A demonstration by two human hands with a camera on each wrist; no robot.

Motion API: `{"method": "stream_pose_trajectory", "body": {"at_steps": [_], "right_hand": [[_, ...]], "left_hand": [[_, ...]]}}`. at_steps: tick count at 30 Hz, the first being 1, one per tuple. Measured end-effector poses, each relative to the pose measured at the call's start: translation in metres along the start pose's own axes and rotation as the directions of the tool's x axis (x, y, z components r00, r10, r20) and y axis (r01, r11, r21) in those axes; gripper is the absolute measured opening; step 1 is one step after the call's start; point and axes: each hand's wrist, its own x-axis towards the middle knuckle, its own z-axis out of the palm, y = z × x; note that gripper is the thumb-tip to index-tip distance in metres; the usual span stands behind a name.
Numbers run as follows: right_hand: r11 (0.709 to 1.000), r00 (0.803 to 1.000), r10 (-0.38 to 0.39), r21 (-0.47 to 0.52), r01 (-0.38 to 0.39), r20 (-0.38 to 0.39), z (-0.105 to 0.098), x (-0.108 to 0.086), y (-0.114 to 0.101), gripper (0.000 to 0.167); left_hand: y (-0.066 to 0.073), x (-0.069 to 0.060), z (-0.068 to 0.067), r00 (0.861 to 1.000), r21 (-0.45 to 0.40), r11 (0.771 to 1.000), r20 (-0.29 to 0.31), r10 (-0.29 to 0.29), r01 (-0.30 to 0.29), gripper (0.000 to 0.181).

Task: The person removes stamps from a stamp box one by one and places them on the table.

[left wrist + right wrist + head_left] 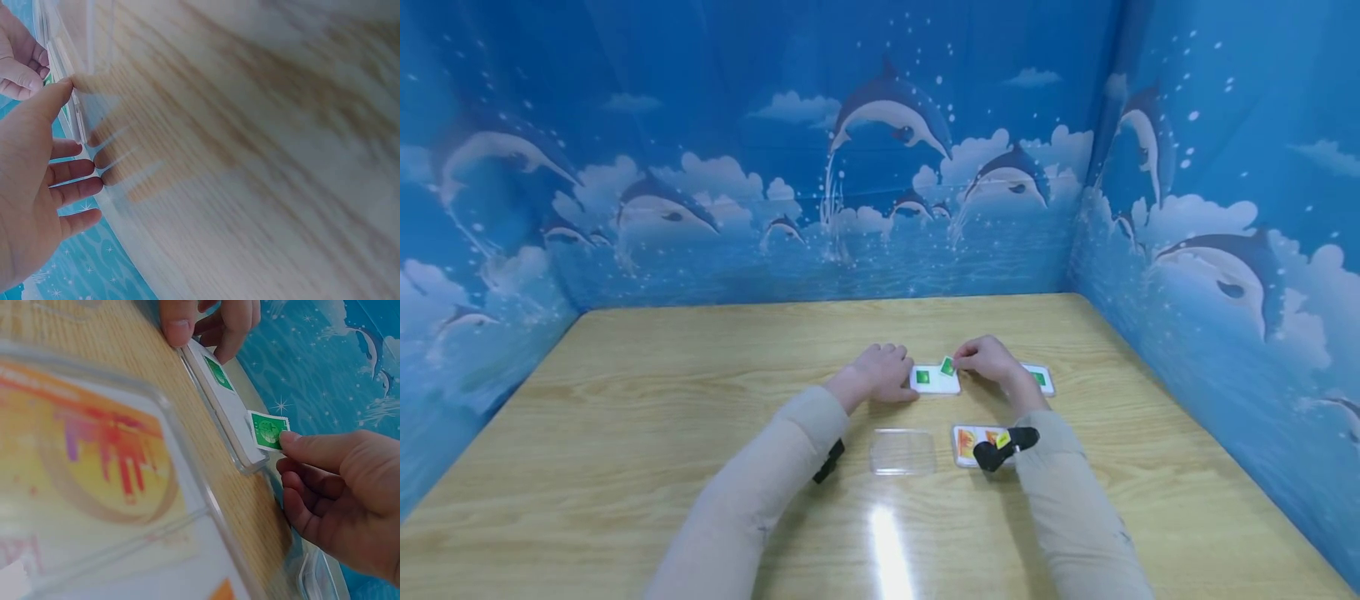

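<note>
A flat white stack in a clear case (934, 387) lies on the table in front of both hands. My left hand (883, 373) holds its left end, the thumb on the near edge and the fingers along the far side. Between thumb and forefinger my right hand (989, 360) pinches a small green stamp-like card (267, 430) with a white border. That card is tilted over the right end of the white stack. Another small green card (219, 372) lies flat on the stack's left half.
Behind my right wrist another clear case (1047, 386) shows a green card. Nearer stand a transparent empty case or lid (902, 452) and a case with orange-and-yellow cards (964, 446), partly covered by the right wrist camera. A dolphin-print curtain (820, 167) borders the wooden table (700, 358).
</note>
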Motion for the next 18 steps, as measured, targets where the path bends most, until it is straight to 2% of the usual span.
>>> {"method": "stream_pose_trajectory", "body": {"at_steps": [6, 12, 18], "right_hand": [[0.998, 1.000, 0.003, 0.061, -0.004, 0.004, -0.0017, -0.0001, -0.0011, 0.019], [0.990, 0.999, 0.044, 0.134, -0.043, 0.000, -0.0034, 0.0015, -0.0026, 0.021], [0.955, 0.994, 0.102, 0.284, -0.085, -0.049, -0.0042, 0.0065, -0.0052, 0.023]], "left_hand": [[-0.0003, -0.0010, -0.0005, 1.000, 0.013, 1.000, -0.006, 0.009, -0.009, 0.063], [-0.0005, 0.0004, 0.0006, 1.000, 0.011, 1.000, -0.004, 0.005, -0.005, 0.063], [-0.0010, 0.0016, 0.0017, 1.000, 0.004, 1.000, -0.007, 0.005, -0.005, 0.064]]}}
